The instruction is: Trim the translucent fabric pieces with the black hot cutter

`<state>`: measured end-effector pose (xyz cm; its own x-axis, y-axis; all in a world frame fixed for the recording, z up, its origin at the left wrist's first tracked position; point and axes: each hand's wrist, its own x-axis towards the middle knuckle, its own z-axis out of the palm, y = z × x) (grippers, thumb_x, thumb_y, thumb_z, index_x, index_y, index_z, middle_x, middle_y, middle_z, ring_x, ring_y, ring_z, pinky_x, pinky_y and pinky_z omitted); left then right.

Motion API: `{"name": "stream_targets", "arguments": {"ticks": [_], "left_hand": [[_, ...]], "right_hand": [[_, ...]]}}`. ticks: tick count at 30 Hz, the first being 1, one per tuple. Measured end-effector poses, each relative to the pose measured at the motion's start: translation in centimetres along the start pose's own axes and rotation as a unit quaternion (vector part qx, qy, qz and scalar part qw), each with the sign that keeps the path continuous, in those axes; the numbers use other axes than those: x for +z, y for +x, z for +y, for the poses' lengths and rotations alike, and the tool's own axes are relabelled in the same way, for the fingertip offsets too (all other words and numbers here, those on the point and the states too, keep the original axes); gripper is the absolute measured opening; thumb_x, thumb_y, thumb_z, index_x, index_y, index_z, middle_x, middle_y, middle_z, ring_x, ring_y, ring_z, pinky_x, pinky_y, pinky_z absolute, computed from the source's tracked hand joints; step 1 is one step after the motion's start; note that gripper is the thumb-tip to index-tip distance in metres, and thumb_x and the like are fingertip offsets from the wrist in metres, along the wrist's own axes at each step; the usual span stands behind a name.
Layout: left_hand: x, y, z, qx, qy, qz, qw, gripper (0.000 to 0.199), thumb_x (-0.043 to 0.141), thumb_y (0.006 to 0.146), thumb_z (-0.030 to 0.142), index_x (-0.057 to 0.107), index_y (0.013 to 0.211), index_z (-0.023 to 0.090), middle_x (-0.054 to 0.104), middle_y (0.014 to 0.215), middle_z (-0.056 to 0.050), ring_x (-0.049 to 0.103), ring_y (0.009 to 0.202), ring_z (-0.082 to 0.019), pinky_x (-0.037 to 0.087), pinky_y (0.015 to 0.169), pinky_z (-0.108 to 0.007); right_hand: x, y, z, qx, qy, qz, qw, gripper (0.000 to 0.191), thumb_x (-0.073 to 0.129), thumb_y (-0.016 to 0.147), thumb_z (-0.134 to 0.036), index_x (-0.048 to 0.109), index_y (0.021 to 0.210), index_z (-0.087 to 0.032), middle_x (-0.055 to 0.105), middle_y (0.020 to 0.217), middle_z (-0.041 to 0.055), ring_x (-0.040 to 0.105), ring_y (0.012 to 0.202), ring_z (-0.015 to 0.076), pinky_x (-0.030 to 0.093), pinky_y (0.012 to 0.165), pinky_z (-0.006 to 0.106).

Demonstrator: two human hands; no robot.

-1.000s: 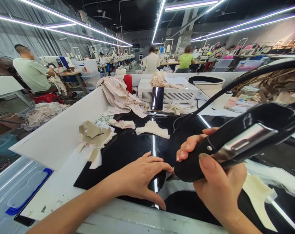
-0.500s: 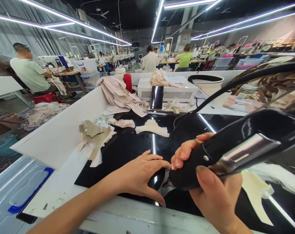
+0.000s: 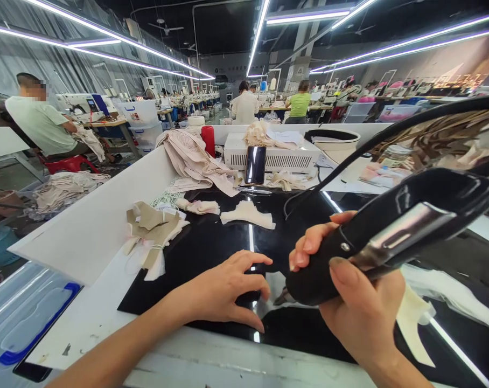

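My right hand [image 3: 363, 318] is wrapped round a thick black handheld tool [image 3: 410, 226] with a silver lever on its side and a cable running from its back end. Its pointed metal tip [image 3: 283, 297] is angled down at a small translucent piece [image 3: 276, 283] on the glossy black board [image 3: 212, 242]. To the left of the tip, my left hand [image 3: 224, 288] lies low over the board, fingers and thumb apart, with nothing seen in it. Beyond the hands lies a cream fabric piece [image 3: 248, 214]. Another cream piece [image 3: 414, 318] lies partly behind my right wrist.
Tied beige fabric pieces [image 3: 153, 229] lie at the board's left edge. A phone [image 3: 255, 165] leans on a white vented box [image 3: 277, 153] at the back. Draped fabric [image 3: 196, 159] and a red spool [image 3: 208, 141] are beside it. Co-workers sit farther off.
My left hand has drawn back a little from the tool, its fingers now clear of my right fingertips. More of the translucent piece shows by the tip. The view has shifted slightly.
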<state>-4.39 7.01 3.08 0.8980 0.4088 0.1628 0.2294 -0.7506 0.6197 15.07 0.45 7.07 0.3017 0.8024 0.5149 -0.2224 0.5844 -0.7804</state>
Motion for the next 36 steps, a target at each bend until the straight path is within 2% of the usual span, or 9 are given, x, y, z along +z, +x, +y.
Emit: {"name": "stream_targets", "arguments": {"ticks": [2,5,10,15,18,20,25,30,36], "left_hand": [[-0.4,-0.2,-0.2,0.01,0.009,-0.003,1.0,0.018,0.086,0.087,0.036,0.078,0.098,0.025,0.051,0.155,-0.012,0.045,0.148,-0.034,0.044,0.119,-0.048],[-1.2,-0.4,-0.8,0.018,0.031,0.003,0.999,0.006,0.081,0.093,0.031,0.079,0.093,0.025,0.056,0.152,-0.009,0.044,0.149,-0.033,0.042,0.121,-0.048],[-2.9,-1.1,-2.3,-0.013,0.096,0.023,0.995,0.006,0.075,0.097,0.024,0.078,0.093,0.025,0.055,0.156,-0.006,0.041,0.151,-0.032,0.041,0.122,-0.049],[-3.1,-1.3,-3.2,-0.063,0.181,0.134,0.972,0.026,0.056,0.102,0.009,0.075,0.107,0.025,0.056,0.154,-0.007,0.046,0.147,-0.029,0.035,0.126,-0.057],[-1.7,-0.6,-2.5,-0.078,0.147,0.175,0.97,0.023,0.058,0.103,0.013,0.073,0.117,0.023,0.063,0.142,-0.01,0.058,0.135,-0.027,0.045,0.12,-0.051],[-0.5,0.1,-1.4,-0.088,0.1,0.163,0.978,0.024,0.067,0.101,0.02,0.071,0.124,0.022,0.066,0.137,-0.01,0.061,0.129,-0.026,0.05,0.115,-0.046],[1.9,1.4,1.4,-0.107,0.06,0.101,0.987,0.054,0.085,0.089,0.033,0.065,0.136,0.018,0.065,0.136,-0.011,0.06,0.125,-0.028,0.052,0.112,-0.046],[3.1,1.6,1.5,-0.113,0.057,0.075,0.989,0.071,0.092,0.078,0.047,0.066,0.136,0.016,0.063,0.138,-0.013,0.057,0.126,-0.032,0.051,0.112,-0.05],[3.2,1.2,1.7,-0.114,0.06,0.059,0.99,0.074,0.09,0.079,0.049,0.062,0.142,0.019,0.061,0.14,-0.012,0.056,0.129,-0.033,0.047,0.117,-0.051]], "right_hand": [[-0.6,0.5,-0.3,-0.007,-0.011,0.021,1.0,0.037,0.086,0.086,-0.039,0.065,0.115,-0.03,0.067,0.084,-0.0024,0.064,0.067,0.0166,0.058,0.061,0.032],[-1.5,1.0,-0.6,-0.012,-0.02,0.04,0.999,0.038,0.087,0.084,-0.037,0.066,0.114,-0.029,0.068,0.083,-0.0023,0.064,0.067,0.0167,0.057,0.061,0.032],[-2.1,1.3,-0.5,-0.019,-0.032,0.052,0.998,0.036,0.086,0.085,-0.035,0.065,0.114,-0.029,0.068,0.082,-0.0021,0.064,0.066,0.0171,0.057,0.061,0.032],[-1.8,1.3,0.4,-0.018,-0.046,0.054,0.997,0.035,0.084,0.087,-0.034,0.064,0.115,-0.029,0.069,0.084,-0.0025,0.065,0.067,0.0172,0.057,0.061,0.033],[-1.4,1.5,1.1,-0.023,-0.036,0.055,0.998,0.039,0.086,0.085,-0.036,0.063,0.116,-0.03,0.069,0.085,-0.0032,0.065,0.067,0.0168,0.056,0.061,0.033],[-1.0,1.7,1.5,-0.03,-0.029,0.057,0.997,0.04,0.087,0.085,-0.036,0.063,0.116,-0.029,0.07,0.086,-0.0038,0.066,0.067,0.0158,0.057,0.062,0.032],[-0.5,2.2,2.3,-0.034,-0.025,0.057,0.997,0.04,0.086,0.087,-0.036,0.061,0.117,-0.03,0.07,0.089,-0.0046,0.065,0.067,0.0143,0.056,0.06,0.029],[-0.6,2.2,2.7,-0.047,-0.031,0.051,0.997,0.032,0.084,0.088,-0.034,0.061,0.11,-0.028,0.07,0.089,-0.0042,0.066,0.069,0.0138,0.057,0.064,0.029],[-0.6,2.1,2.4,-0.042,-0.027,0.049,0.998,0.036,0.084,0.088,-0.032,0.06,0.115,-0.028,0.069,0.087,-0.0039,0.066,0.069,0.0145,0.057,0.064,0.029]]}}
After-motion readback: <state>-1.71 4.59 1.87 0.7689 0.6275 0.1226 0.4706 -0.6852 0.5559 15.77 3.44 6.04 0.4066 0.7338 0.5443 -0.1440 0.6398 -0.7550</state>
